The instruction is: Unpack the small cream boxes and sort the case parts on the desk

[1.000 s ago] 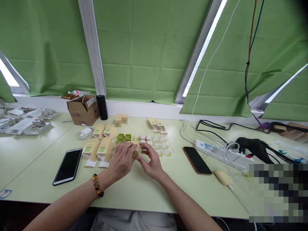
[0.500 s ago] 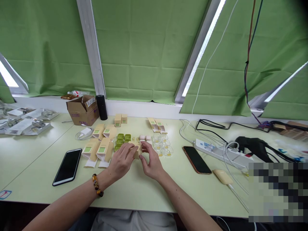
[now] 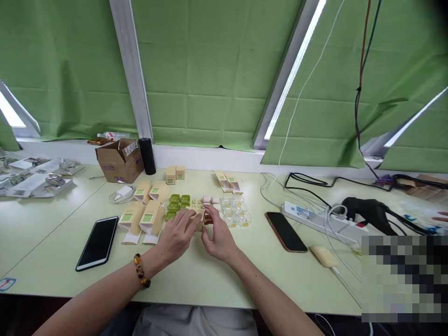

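Note:
A small tan cardboard box [image 3: 199, 224] is between my hands above the table. My left hand [image 3: 177, 233] is closed over its left side, covering much of it. At the box's right end, my right hand [image 3: 220, 237] has its fingers curled round the edge and the thumb low in front. Behind the left hand stand several green square cups [image 3: 175, 205]. Pale pink pieces [image 3: 211, 200] lie just beyond the fingers. Clear plastic cups with yellow bits [image 3: 238, 210] sit to the right. Several unfolded tan cartons [image 3: 152, 217] with green labels stand on the left.
Phones lie at left [image 3: 98, 242] and right [image 3: 286, 232]. Two closed small boxes [image 3: 171, 175] and two flat cartons [image 3: 228, 181] are farther back. A power strip [image 3: 320, 221] with cables is at right, a brown carton [image 3: 121, 161] and black cylinder [image 3: 147, 156] at back left.
The right thumb has shifted slightly down and left at the box's end, and the box has turned a little. Another person's fingers have appeared at the far right edge.

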